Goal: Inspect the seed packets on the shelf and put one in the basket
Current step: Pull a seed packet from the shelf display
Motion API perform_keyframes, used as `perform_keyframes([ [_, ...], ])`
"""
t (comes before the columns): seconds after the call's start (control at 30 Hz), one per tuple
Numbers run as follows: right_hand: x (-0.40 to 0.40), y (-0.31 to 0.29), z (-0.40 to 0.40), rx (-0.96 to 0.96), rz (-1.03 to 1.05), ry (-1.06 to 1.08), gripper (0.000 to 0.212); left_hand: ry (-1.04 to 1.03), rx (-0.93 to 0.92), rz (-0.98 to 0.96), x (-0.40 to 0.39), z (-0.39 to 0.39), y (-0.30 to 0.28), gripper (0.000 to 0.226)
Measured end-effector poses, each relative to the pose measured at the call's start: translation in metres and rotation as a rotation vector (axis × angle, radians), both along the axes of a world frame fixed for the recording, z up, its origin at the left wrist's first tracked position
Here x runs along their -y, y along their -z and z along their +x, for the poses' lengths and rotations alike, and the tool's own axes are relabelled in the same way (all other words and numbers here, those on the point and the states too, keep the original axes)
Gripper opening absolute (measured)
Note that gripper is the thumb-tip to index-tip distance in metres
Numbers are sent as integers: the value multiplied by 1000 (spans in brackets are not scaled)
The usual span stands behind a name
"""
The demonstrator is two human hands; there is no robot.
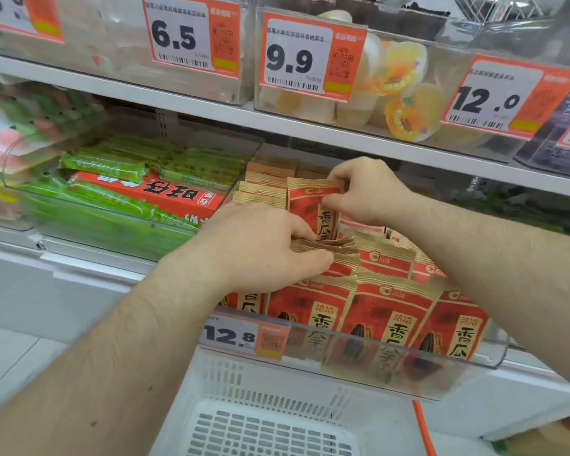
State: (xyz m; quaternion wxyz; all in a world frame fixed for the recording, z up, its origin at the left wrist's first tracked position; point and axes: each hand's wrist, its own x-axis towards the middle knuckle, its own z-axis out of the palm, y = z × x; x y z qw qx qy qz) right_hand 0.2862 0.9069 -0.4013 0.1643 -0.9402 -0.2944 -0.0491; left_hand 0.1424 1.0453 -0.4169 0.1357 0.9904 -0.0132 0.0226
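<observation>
While the seed packets (352, 311) stood packed upright in the clear bin (494, 353) on the lower shelf, both hands were engaged among them. One raised packet (310, 205), red with a tan crimped top, was pinched at its upper right corner by the curled fingers and thumb of the right hand (366, 192), which lay at about two o'clock from the left hand. The left hand (260, 248) was pressed over the rows toward nine o'clock of the bin, its thumb and fingers curled round the crumpled tan top of another packet (329, 248).

The packets were judged to be light, thin paper pouches, soft and easily creased, with loose contents that would shift inside; the crumpling under the left hand supported this. The surface appeared matte rather than slick, so slipping was considered unlikely. The flat sealed band along the top edge was taken to be the best place for a hold, since it is stiffer than the body and stands clear of neighbouring packets. A firm squeeze on the middle was thought liable to crush the seeds or burst a seam.

The white basket (211, 390) was seen at six o'clock, directly below the bin, holding no packet in the part visible. A price tag (244, 335) marked 12.8 was fixed to the bin's front at seven o'clock.
</observation>
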Motion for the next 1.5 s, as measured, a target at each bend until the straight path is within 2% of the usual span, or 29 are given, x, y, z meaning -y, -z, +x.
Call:
perform_keyframes([
  [0.13,-5,7,2,-15,-294,15,36,-13,111,-87,2,0,3,57],
  [0.23,-11,9,7,-15,-334,98,23,3,161,-94,3,-1,5,42],
  [0.3,-16,8,8,-4,-352,157,22,11,188,-105,3,-3,6,40],
  [0.37,-18,8,8,-60,-270,208,38,13,177,-97,3,-3,6,45],
  [0.47,-12,8,8,-380,146,226,75,-1,147,-54,2,-3,6,50],
  [0.53,-5,6,4,-651,311,151,76,-5,136,-32,2,-2,6,44],
  [0.6,2,5,-2,-783,316,33,69,-10,132,-28,3,-3,5,41],
  [0.67,4,3,-8,-639,176,14,66,-20,129,-19,3,-5,3,42],
  [0.77,5,3,-16,-241,-191,36,12,-19,130,-9,3,-5,4,41],
  [0.8,7,2,-21,-159,-213,33,17,-14,141,-15,3,-5,5,41],
  [0.87,11,-3,-29,-53,-62,33,22,-6,198,-46,4,-4,7,38],
  [0.97,18,-15,-42,3,452,66,8,-11,334,-117,7,-8,9,33],
  [1.03,26,-24,-52,8,798,116,8,5,474,-221,12,-12,8,36],
  [1.07,32,-30,-58,5,955,130,5,14,563,-286,14,-15,6,37],
  [1.13,43,-40,-72,-50,1254,160,13,14,735,-405,18,-21,0,34],
  [1.2,55,-45,-86,-143,1454,155,15,10,836,-508,24,-33,-8,36],
  [1.27,62,-45,-103,-250,1487,143,13,-4,838,-574,30,-45,-15,45],
  [1.37,69,-32,-129,-330,1370,122,14,-13,696,-723,39,-59,-17,49],
  [1.43,71,-18,-144,-349,1266,76,13,-28,541,-945,49,-66,-17,43],
  [1.5,74,-3,-157,-348,1168,55,14,-42,354,-1146,61,-73,-10,24],
])
